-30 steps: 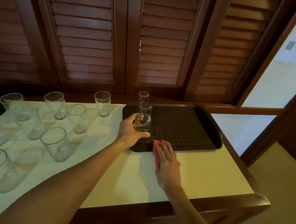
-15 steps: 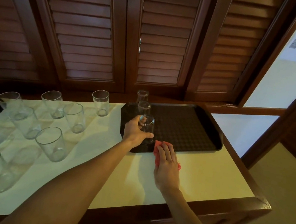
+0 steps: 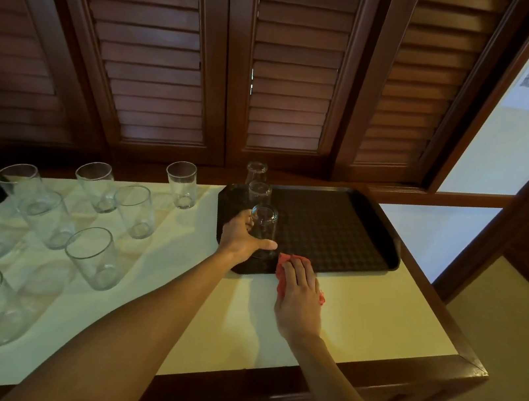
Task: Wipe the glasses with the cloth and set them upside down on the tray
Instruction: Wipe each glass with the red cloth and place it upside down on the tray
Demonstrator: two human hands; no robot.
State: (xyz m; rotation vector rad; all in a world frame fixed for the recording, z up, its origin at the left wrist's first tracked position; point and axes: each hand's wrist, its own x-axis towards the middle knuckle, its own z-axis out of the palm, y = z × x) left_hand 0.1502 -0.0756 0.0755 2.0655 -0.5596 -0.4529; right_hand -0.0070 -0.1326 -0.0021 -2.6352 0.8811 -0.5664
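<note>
Twelve glasses, one tray, one cloth

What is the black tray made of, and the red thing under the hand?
The tray looks like dark matte plastic: its floor has a molded bumpy grid and a raised, rounded rim. The red cloth seems soft fabric, since it bunches and folds under the right hand. I can't tell its weave.

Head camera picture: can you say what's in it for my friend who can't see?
A left hand holds an upside-down clear glass on a dark plastic tray, while the right hand rests on a red cloth.
</note>
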